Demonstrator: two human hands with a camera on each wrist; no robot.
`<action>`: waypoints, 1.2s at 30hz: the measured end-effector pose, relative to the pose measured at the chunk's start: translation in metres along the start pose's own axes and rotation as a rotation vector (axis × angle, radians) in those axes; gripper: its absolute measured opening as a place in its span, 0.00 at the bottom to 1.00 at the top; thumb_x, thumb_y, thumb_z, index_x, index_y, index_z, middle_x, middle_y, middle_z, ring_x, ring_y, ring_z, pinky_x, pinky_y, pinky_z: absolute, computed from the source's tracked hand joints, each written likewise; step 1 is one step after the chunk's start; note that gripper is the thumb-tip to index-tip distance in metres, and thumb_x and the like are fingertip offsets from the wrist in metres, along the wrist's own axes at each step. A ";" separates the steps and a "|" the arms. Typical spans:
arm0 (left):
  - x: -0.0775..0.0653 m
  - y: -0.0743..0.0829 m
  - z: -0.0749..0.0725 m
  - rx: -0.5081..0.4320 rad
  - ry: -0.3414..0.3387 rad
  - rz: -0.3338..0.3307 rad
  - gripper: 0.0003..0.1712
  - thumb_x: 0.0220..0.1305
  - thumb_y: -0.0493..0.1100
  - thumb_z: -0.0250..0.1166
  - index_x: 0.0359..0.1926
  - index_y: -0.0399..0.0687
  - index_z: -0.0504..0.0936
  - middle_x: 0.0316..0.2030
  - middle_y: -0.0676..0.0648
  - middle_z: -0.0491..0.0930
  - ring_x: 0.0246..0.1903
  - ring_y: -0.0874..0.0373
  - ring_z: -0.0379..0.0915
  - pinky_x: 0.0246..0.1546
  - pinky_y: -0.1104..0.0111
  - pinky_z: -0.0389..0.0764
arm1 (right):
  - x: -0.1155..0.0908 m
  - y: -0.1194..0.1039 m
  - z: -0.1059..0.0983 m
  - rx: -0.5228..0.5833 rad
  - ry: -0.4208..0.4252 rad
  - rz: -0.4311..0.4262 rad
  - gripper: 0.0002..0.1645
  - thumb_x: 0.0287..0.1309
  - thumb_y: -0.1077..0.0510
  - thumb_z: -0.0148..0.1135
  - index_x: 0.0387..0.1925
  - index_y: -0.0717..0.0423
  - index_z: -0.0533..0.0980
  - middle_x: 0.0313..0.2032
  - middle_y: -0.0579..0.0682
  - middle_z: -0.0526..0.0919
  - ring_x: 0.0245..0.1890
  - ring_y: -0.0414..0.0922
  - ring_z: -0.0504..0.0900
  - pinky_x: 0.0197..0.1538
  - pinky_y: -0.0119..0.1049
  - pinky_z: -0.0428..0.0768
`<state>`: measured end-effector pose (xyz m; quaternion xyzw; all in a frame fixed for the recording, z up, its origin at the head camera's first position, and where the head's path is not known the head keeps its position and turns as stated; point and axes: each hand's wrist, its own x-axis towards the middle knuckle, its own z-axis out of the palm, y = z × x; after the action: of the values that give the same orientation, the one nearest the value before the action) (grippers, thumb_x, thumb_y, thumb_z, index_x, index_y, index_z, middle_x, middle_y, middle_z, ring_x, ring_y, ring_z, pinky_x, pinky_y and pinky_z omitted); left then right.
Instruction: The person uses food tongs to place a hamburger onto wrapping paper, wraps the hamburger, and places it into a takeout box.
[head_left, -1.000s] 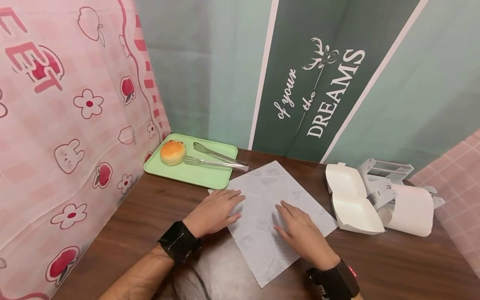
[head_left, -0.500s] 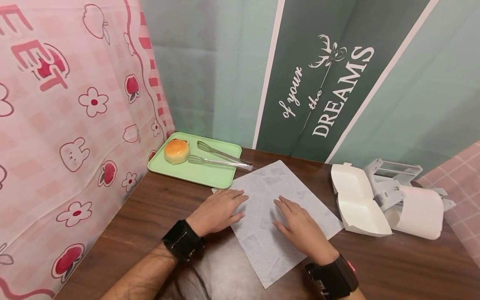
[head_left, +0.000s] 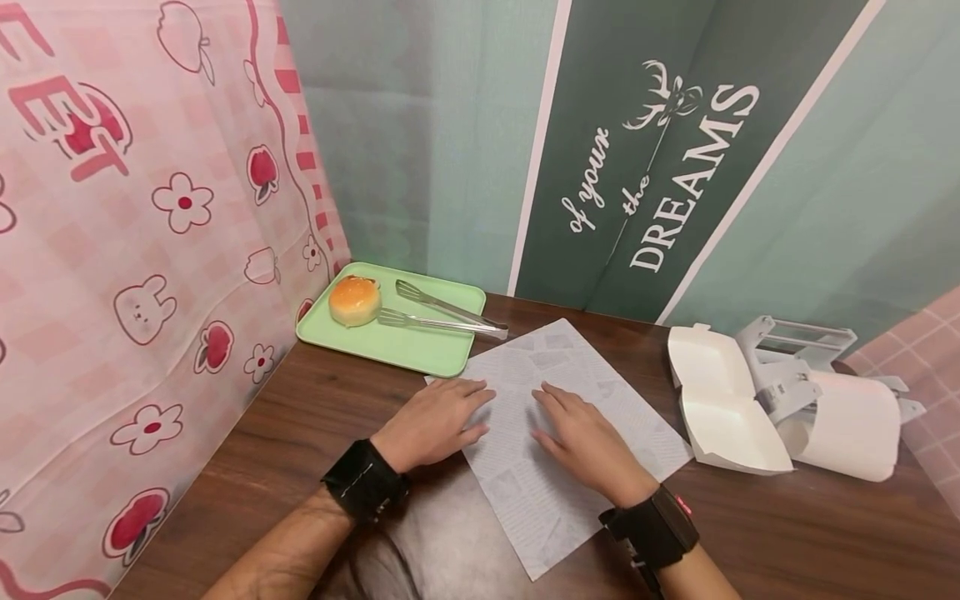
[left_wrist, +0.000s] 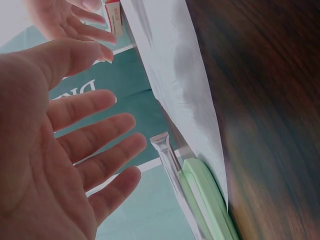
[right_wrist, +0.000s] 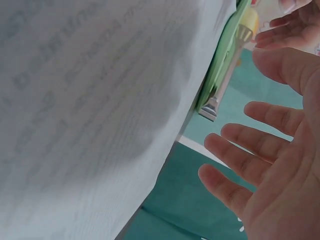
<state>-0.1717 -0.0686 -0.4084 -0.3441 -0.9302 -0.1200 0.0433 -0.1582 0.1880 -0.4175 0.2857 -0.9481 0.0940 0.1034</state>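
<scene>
My left hand [head_left: 433, 423] and right hand [head_left: 590, 439] hover, fingers loosely spread and holding nothing, over the paper [head_left: 528, 492], lower centre of the head view; a tray [head_left: 375, 342] bears a bun [head_left: 355, 301] left of centre.

A sheet of paper [head_left: 516, 442] lies mid-desk [head_left: 322, 400], with the left hand [head_left: 431, 425] over its left edge and the right hand [head_left: 588, 442] over its middle. Behind and left, a tray [head_left: 405, 350] bears a bun [head_left: 355, 301] left of tongs [head_left: 438, 324] that overhang its right edge. Right of the paper sits a box [head_left: 727, 425], then a machine [head_left: 851, 425]. Cloths hang behind [head_left: 420, 167] and left [head_left: 217, 292].
</scene>
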 end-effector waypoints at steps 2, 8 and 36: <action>0.000 -0.001 0.000 -0.003 -0.001 0.001 0.27 0.73 0.53 0.60 0.67 0.47 0.76 0.68 0.44 0.74 0.67 0.48 0.72 0.65 0.44 0.73 | 0.004 0.000 0.001 -0.002 -0.009 -0.004 0.35 0.62 0.50 0.70 0.65 0.64 0.73 0.65 0.64 0.76 0.63 0.58 0.78 0.61 0.55 0.79; -0.002 -0.001 -0.003 0.007 0.000 0.017 0.27 0.73 0.53 0.60 0.68 0.48 0.76 0.68 0.45 0.75 0.67 0.50 0.72 0.65 0.47 0.74 | 0.015 0.000 0.004 -0.003 0.003 -0.020 0.35 0.62 0.51 0.71 0.64 0.65 0.73 0.64 0.64 0.77 0.63 0.59 0.78 0.60 0.55 0.79; -0.002 -0.008 -0.006 0.039 0.001 -0.019 0.26 0.72 0.53 0.62 0.66 0.49 0.77 0.65 0.47 0.77 0.66 0.50 0.73 0.64 0.49 0.75 | 0.062 0.002 0.016 0.025 -0.047 -0.010 0.32 0.64 0.53 0.69 0.64 0.65 0.72 0.64 0.65 0.76 0.64 0.61 0.77 0.63 0.58 0.76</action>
<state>-0.1750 -0.0771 -0.4043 -0.3342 -0.9357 -0.1022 0.0493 -0.2118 0.1535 -0.4174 0.2939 -0.9475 0.0986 0.0779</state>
